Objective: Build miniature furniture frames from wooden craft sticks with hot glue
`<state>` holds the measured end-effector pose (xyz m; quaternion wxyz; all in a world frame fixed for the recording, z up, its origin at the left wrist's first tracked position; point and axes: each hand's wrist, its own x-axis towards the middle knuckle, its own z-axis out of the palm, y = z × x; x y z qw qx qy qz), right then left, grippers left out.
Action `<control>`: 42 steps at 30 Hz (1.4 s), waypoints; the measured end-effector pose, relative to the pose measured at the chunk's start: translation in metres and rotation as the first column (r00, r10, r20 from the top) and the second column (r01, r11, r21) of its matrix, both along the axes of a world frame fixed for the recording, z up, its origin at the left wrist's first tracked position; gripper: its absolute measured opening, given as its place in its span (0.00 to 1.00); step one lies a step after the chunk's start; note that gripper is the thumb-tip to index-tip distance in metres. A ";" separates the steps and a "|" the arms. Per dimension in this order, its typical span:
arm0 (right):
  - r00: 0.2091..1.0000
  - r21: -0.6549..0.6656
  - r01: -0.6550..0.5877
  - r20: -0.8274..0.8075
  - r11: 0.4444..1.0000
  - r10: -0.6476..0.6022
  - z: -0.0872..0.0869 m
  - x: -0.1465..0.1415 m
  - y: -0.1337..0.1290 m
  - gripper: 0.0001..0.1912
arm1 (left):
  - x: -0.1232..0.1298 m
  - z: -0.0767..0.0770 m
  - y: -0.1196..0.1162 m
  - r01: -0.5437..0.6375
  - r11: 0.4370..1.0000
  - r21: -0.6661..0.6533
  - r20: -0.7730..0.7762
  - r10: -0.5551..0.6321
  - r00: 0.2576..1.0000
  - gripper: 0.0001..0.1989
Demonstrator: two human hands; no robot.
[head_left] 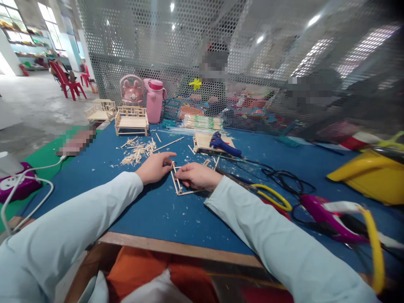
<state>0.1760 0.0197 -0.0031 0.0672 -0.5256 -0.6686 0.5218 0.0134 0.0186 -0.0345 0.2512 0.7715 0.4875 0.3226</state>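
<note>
On the blue tabletop lies a small frame of thin wooden sticks (191, 192), partly covered by my hands. My left hand (154, 169) is at its far left corner, thumb and lower fingers closed there, index finger stretched out above. My right hand (199, 176) reaches across the frame, its fingertips pinched on a thin stick by the left side. To the left is a pile of cut stick pieces (137, 152). A blue glue gun (224, 145) rests on a flat stick panel (202, 142) behind my right hand.
Two little stick-built benches (131, 122) and a pink bottle (154, 103) stand at the back, before a perforated metal screen (126, 46). Yellow-handled scissors (274, 198), black cable (284, 176) and a purple power strip (331, 219) lie right. People sit behind the screen.
</note>
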 end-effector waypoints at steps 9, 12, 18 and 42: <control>1.000 -0.016 -0.020 0.005 1.000 0.020 0.001 -0.001 -0.001 0.14 | -0.001 -0.003 0.001 0.013 1.000 0.013 -0.009 -0.013 1.000 0.22; 1.000 -0.030 -0.022 0.007 0.999 0.022 0.002 -0.001 0.000 0.15 | -0.001 -0.003 0.001 0.013 1.000 0.004 0.001 -0.013 1.000 0.22; 0.999 -0.060 -0.024 -0.034 0.998 0.022 0.002 -0.001 0.000 0.15 | 0.001 -0.002 0.000 0.007 1.000 -0.002 0.006 -0.007 1.000 0.22; 0.992 -0.087 -0.031 -0.123 0.996 0.020 -0.003 0.001 0.002 0.15 | 0.001 -0.003 -0.002 -0.011 1.000 0.010 -0.014 0.012 1.000 0.20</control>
